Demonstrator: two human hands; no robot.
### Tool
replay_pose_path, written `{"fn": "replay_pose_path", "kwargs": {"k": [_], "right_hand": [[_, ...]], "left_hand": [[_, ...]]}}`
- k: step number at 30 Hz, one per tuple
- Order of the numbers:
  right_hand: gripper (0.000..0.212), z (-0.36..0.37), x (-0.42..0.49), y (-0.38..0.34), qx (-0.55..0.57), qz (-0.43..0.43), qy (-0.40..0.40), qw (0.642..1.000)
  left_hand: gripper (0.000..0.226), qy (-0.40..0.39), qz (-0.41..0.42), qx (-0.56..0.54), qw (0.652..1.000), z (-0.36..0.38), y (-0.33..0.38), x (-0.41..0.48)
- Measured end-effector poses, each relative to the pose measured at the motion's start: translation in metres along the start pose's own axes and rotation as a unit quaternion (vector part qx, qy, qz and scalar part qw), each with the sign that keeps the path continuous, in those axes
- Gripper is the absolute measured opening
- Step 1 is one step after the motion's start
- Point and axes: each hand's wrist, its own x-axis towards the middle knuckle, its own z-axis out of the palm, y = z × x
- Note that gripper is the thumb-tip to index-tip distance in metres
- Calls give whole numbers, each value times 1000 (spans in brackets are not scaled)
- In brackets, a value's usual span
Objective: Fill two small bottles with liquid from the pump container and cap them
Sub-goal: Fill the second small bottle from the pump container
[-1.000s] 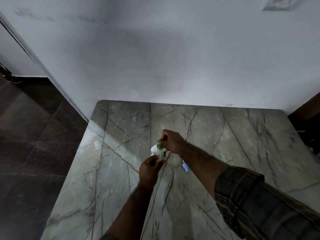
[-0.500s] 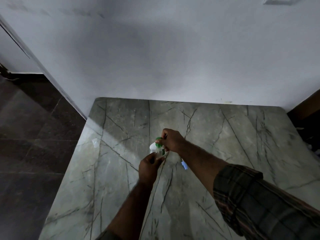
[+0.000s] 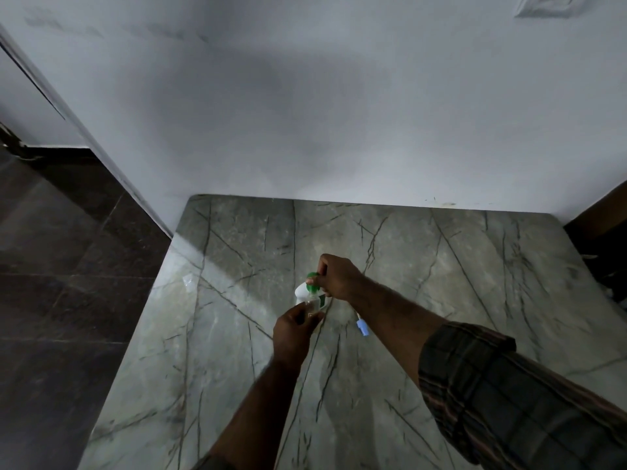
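Head view: hands [image 3: 293,330] as before.

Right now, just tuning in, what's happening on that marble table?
A person is working at the grey veined marble table. The right hand has its grip on the green pump head of the white plastic pump container. The left hand holds a small clear bottle close under the pump head. A small blue-capped piece lies beside the right forearm.

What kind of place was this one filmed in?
Probably a home interior, though I can't tell which room: a veined marble-look tabletop against a plain white wall, with dark tiled floor on the left.
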Motion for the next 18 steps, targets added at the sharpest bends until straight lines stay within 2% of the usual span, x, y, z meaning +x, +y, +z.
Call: {"fn": "replay_pose_path", "kwargs": {"k": [8, 11, 18], "right_hand": [[25, -7, -1, -4, -4, -19, -1, 1000], [24, -1, -1, 2, -5, -12, 3, 1000], [27, -11, -1, -4, 7, -22, 0, 1000]], "left_hand": [[19, 0, 23, 16, 1000, 1, 5, -1], [29, -2, 13, 21, 1000, 1, 2, 1], [21, 0, 24, 8, 1000, 2, 8, -2]]}}
